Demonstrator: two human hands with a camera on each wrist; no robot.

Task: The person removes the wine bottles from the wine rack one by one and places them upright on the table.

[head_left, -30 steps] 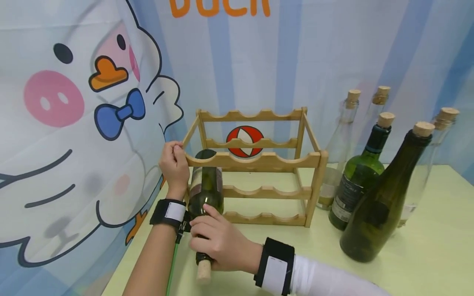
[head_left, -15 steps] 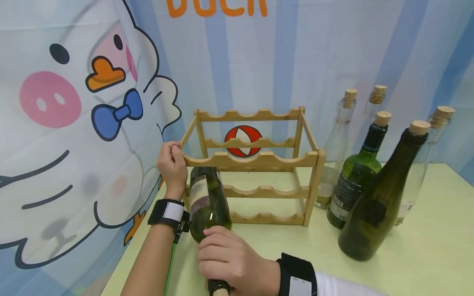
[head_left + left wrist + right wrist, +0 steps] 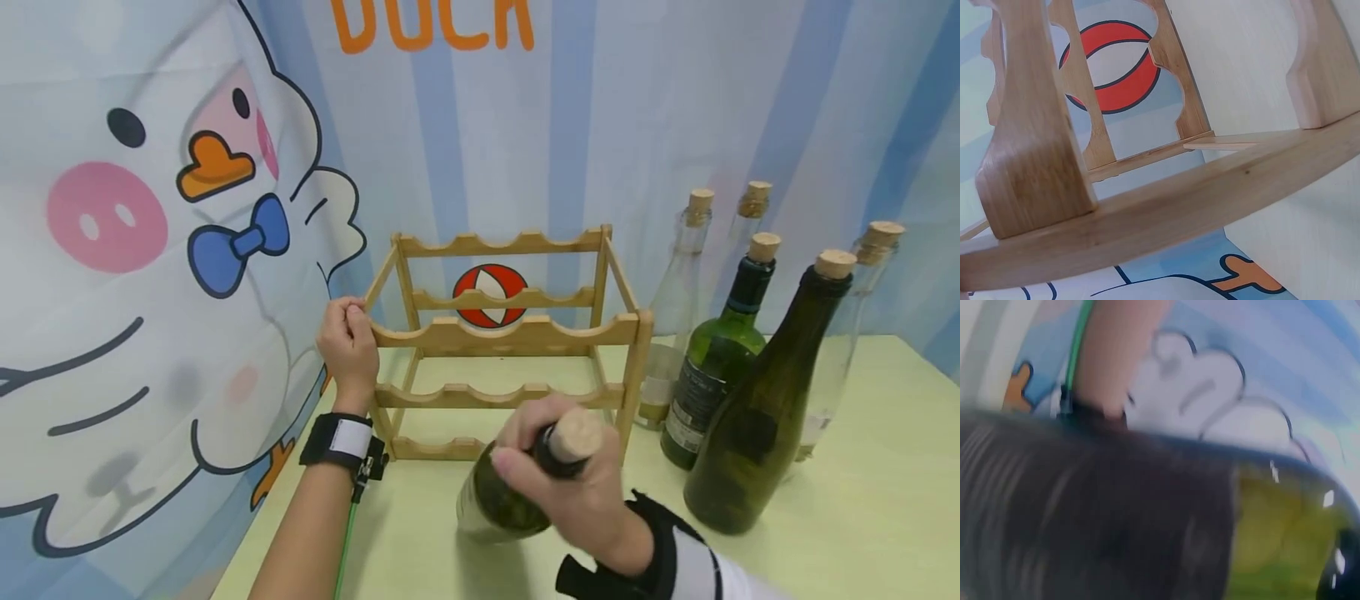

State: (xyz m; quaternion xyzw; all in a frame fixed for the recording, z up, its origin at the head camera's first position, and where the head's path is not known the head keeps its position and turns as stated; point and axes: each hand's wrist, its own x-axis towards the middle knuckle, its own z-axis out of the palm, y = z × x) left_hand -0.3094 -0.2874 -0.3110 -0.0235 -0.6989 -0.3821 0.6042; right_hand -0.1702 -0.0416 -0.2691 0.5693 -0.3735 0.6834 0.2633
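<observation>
A green corked wine bottle (image 3: 498, 504) is gripped around its neck by my right hand (image 3: 581, 504), in front of the rack. It stands close over the table, slightly tilted, its cork (image 3: 577, 433) toward the head camera. The right wrist view shows a blurred dark label (image 3: 1097, 512) and yellow-green glass (image 3: 1279, 531). My left hand (image 3: 348, 350) holds the front upper left corner of the wooden wine rack (image 3: 502, 335), its fingers curled over the post top. In the left wrist view, the rack's bars (image 3: 1166, 194) fill the foreground and the hand is barely visible.
Right of the rack stand a green labelled bottle (image 3: 708, 379), a dark olive bottle (image 3: 765, 408) and several clear corked bottles, one a clear bottle (image 3: 678, 292). Behind hangs a duck-print cloth (image 3: 465, 125). A green cable (image 3: 348, 533) runs along the left forearm.
My right hand has drawn the bottle out of the rack's lower left slot, moved it right and turned it from lying to nearly upright. The left hand stays on the rack corner.
</observation>
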